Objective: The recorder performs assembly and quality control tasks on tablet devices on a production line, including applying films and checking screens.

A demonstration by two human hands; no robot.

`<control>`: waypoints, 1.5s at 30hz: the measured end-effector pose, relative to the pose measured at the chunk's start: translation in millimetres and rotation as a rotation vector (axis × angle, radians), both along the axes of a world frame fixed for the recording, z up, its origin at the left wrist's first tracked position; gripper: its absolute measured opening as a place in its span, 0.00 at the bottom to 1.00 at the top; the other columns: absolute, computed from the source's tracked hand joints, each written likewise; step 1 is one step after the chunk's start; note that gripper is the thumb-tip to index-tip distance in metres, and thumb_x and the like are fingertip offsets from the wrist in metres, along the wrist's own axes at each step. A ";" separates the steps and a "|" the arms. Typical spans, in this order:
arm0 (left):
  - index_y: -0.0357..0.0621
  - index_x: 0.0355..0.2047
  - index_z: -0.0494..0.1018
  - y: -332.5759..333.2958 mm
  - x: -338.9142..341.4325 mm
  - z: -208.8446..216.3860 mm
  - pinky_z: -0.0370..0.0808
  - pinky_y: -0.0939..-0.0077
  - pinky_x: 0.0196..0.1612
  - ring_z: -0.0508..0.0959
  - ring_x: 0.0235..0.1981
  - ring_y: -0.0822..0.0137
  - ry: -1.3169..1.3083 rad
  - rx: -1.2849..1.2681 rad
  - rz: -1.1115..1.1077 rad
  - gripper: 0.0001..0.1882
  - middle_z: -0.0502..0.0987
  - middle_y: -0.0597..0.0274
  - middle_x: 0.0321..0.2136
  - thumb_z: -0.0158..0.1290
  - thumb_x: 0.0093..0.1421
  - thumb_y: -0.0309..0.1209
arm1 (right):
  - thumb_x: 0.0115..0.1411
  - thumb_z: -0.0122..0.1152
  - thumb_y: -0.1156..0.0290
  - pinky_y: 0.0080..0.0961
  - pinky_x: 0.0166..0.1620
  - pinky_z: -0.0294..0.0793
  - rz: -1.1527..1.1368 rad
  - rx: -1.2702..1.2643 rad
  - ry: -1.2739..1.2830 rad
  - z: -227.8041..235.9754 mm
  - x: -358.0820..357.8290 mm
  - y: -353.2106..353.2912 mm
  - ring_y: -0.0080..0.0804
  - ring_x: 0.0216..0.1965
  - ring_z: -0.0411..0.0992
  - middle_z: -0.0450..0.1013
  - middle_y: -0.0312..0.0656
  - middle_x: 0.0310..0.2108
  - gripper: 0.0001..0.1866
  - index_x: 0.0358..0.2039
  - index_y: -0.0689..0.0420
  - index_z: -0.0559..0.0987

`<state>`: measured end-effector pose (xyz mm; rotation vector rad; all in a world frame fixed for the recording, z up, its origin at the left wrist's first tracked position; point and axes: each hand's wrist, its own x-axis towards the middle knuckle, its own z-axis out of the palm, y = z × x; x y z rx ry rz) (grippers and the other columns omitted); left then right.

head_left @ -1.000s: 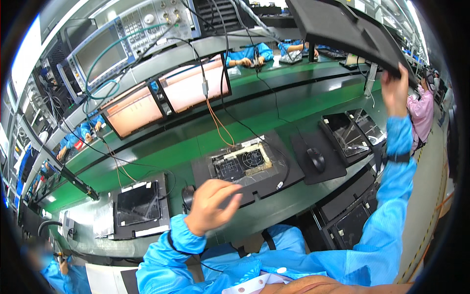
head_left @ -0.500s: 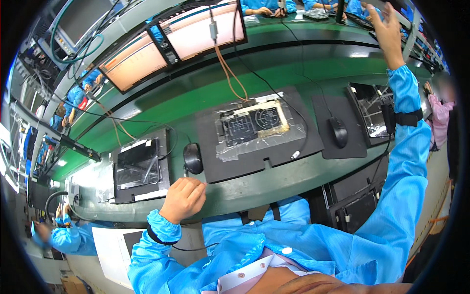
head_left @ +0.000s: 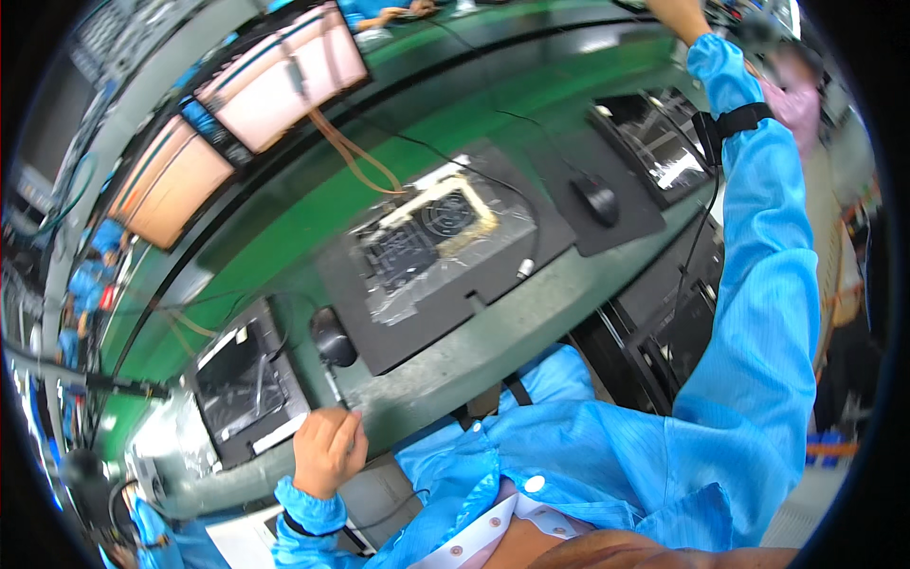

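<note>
Two hands: left hand [head_left: 329,450] curled into a loose fist at the bench [head_left: 512,327] edge, near one dark tablet [head_left: 235,377]; right hand [head_left: 677,14] cropped, grip cannot be told, its arm stretched far forward. Beyond: two black mice [head_left: 332,338], one taped panel [head_left: 403,251] between them, two lit monitors [head_left: 171,185].

right hand [head_left: 678,13] partly off-frame

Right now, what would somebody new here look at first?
Probably the long bright-blue fabric sleeve along the picture's right side. Next, the two glowing pale-orange rectangular screens at upper left, then the flat black board bearing a cream-edged panel, mid-picture on the shiny green bench.
</note>
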<state>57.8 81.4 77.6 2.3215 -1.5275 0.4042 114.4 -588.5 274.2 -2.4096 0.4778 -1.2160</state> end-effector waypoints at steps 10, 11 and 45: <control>0.40 0.38 0.75 -52.7 -35.1 -64.3 0.75 0.68 0.30 0.77 0.27 0.62 0.123 -0.042 -0.276 0.17 0.77 0.60 0.28 0.63 0.45 0.21 | 0.47 0.47 0.17 0.41 0.59 0.69 -0.605 0.270 1.044 -197.9 -162.4 -71.2 0.52 0.57 0.71 0.72 0.61 0.54 0.61 0.53 0.72 0.75; 0.40 0.37 0.75 -60.3 -40.3 -63.3 0.75 0.69 0.29 0.78 0.26 0.62 0.183 -0.088 -0.298 0.16 0.77 0.60 0.28 0.63 0.45 0.22 | 0.45 0.47 0.16 0.41 0.62 0.67 -0.686 0.245 1.000 -210.7 -165.2 -70.9 0.52 0.61 0.68 0.70 0.62 0.57 0.65 0.57 0.73 0.72; 0.36 0.71 0.45 -152.9 -32.6 -19.1 0.68 0.49 0.63 0.71 0.59 0.48 1.793 -0.731 -0.479 0.55 0.69 0.46 0.58 0.63 0.56 0.51 | 0.65 0.62 0.69 0.20 0.42 0.76 0.729 1.323 -0.388 -232.0 -178.7 204.5 0.23 0.42 0.76 0.77 0.35 0.39 0.08 0.39 0.55 0.73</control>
